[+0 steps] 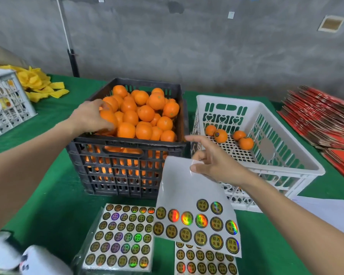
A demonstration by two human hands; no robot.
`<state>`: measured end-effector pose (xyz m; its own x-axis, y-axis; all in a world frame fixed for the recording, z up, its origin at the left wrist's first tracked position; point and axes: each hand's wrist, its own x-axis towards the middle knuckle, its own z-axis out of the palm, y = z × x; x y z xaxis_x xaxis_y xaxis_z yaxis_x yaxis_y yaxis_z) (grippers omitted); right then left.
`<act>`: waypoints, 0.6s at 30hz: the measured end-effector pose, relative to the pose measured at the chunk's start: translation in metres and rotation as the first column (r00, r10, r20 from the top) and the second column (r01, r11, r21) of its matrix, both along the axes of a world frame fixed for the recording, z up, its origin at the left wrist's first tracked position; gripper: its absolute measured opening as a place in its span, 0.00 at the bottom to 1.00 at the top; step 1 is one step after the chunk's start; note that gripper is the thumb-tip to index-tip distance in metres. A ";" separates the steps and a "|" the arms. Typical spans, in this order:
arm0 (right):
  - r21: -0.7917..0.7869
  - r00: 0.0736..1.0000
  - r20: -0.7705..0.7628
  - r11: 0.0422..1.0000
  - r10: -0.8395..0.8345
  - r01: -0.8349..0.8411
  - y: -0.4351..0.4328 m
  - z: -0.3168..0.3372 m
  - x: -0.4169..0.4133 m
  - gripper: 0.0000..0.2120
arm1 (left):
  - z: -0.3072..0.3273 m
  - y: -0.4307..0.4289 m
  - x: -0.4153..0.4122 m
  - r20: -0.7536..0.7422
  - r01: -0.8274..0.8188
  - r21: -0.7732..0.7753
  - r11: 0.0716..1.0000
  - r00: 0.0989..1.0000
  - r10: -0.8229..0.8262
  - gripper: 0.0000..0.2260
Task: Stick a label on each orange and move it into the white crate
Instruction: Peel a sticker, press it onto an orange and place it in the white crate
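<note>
Green cloth covers the table. Two crates stand side by side on it, touching or nearly so.

- Black crate, left of centre: heaped with oranges above the rim, too many to count, with more showing through the slats.
- White crate, to its right: four oranges on the perforated floor towards the back. One of them, the labelled orange, shows a round sticker. I cannot see a sticker on the other three.
- Left hand: reached over the black crate's left edge, with the fingers curled round one orange at the top of the heap.
- Right hand: in front of the white crate's near left corner. The thumb and bent fingers pinch the top of a label sheet, and the forefinger sticks out straight.
- The sheet hangs down over the table. It carries fourteen round gold labels in rows of two, six and six, and its upper half is bare backing.
- Two more lots of labels lie flat below it. One is a wrapped stack whose top sheet shows six rows of six. The other is a second sheet, partly covered by the held one.
- Far left: another pale crate and a pile of yellow foam sleeves.
- Far right: a stack of red flat cartons.
</note>
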<state>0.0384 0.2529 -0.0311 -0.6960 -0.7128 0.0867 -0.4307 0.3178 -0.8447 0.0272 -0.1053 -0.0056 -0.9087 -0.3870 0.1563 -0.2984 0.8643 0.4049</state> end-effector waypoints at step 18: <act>-0.139 0.953 -0.210 0.971 -0.219 0.193 0.038 -0.067 0.030 0.14 | 0.000 0.180 0.060 -0.069 0.022 0.990 -0.136 0.934 -0.350 0.33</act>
<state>0.0686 0.2906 -0.0979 -0.7804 -0.5316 0.3291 -0.5468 0.3250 -0.7716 0.0872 0.0747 -0.0059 -0.9133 0.2255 -0.3393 -0.4037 -0.3886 0.8283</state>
